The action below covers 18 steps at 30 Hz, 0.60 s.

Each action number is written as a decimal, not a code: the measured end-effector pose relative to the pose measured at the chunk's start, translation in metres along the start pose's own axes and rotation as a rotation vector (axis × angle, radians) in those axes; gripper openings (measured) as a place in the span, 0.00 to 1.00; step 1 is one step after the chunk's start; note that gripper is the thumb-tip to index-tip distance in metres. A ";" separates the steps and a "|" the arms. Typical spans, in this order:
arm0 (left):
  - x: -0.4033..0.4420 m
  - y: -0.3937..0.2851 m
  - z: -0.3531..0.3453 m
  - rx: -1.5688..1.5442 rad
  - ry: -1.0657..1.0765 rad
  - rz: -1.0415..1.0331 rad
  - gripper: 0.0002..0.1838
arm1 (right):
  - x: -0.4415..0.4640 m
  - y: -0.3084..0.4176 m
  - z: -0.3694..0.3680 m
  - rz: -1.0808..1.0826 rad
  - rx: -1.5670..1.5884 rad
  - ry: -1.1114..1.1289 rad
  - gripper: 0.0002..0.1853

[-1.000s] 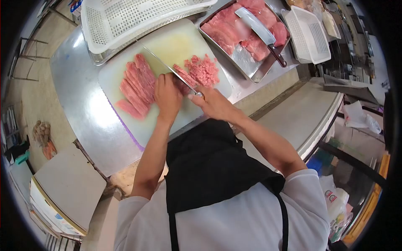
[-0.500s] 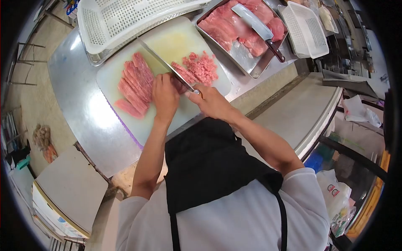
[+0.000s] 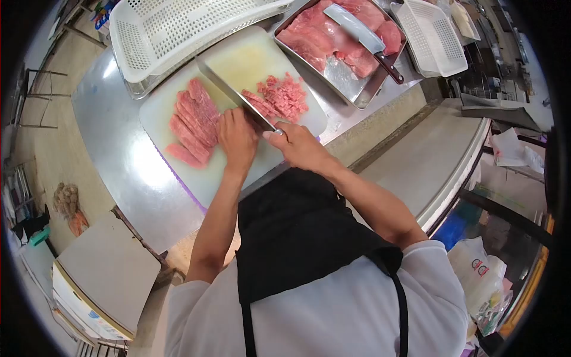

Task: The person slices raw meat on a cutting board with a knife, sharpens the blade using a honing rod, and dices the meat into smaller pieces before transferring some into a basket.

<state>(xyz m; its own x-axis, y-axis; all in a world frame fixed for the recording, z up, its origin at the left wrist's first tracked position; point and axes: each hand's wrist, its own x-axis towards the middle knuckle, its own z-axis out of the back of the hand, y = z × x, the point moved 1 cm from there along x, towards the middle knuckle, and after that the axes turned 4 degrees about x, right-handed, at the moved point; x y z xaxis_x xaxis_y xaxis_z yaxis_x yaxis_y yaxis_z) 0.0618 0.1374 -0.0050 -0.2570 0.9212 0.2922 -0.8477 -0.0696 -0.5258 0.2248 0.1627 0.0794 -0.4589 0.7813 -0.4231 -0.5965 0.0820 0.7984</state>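
A long-bladed knife point(image 3: 225, 85) slants over a white cutting board point(image 3: 247, 56), between long strips of raw meat point(image 3: 193, 122) on the left and a heap of diced meat point(image 3: 288, 98) on the right. The person's right hand point(image 3: 302, 144) has its grip clenched around the knife's handle, close to the near edge of the board. The left hand point(image 3: 238, 134) is set just beside the blade, its fingers curled downward; what lies beneath them is hidden, so whether that grip has hold of any meat cannot be told. The board rests on a shiny metal tabletop point(image 3: 113, 143). Beyond it stands a large white perforated basket point(image 3: 129, 56); to the right, a metal tray point(image 3: 355, 88) holds big slabs of raw meat point(image 3: 304, 35), with a dark-handled cleaver point(image 3: 355, 27) lying across them. A smaller white basket point(image 3: 433, 38) sits beside the tray. The person wears a black apron point(image 3: 309, 238) over a light shirt point(image 3: 339, 309).
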 end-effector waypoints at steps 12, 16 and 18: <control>-0.011 -0.001 0.016 -0.118 -0.025 -0.033 0.12 | -0.048 0.025 0.029 -0.208 0.060 0.160 0.26; -0.012 -0.002 0.008 -0.020 -0.007 -0.008 0.16 | -0.049 0.006 0.011 -0.105 0.031 0.085 0.26; -0.013 -0.005 0.006 0.016 -0.029 -0.023 0.17 | -0.026 0.003 -0.002 -0.056 0.032 0.052 0.26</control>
<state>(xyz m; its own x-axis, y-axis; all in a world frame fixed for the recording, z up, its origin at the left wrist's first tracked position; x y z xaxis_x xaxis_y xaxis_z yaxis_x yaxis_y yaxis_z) 0.0661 0.1234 -0.0014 -0.2503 0.9113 0.3270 -0.8607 -0.0548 -0.5061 0.2337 0.1411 0.0924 -0.4595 0.7421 -0.4880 -0.6011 0.1446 0.7860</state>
